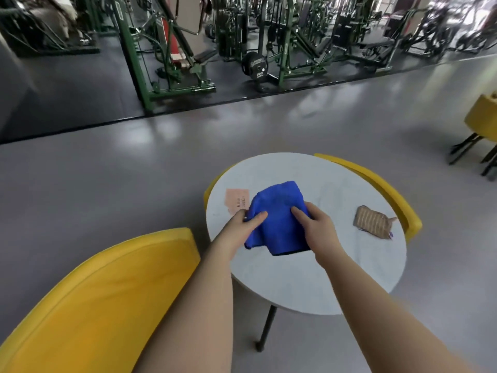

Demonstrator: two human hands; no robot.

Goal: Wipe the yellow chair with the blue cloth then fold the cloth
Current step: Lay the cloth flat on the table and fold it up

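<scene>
Closest thing is the yellow chair [94, 292] at bottom left, its padded back curving up toward the table edge, with both bare forearms reaching out past it. The left hand [236, 224] pinches the left edge of the blue cloth [279, 219], thumb on top. Just behind that hand there's a pink paper slip [235, 200] lying flat on the round white table [295, 286], with the cloth's left edge over one corner of it. The cloth sits over the middle of the tabletop, bunched and partly doubled over. Honestly can't tell if it's resting on the surface or held just above it. The right hand [314, 224] grips the cloth's right side, thumb pressed on top, fingers tucked behind the fabric. So the hands are apart, one on each side of the cloth. Further right on the table is a brown striped pouch [372, 222], well clear of the cloth. A second yellow chair [390, 192] wraps round the table's far right side, and a third yellow chair [481, 117] stands at the right edge. Green gym machines [166, 49] line the back.
</scene>
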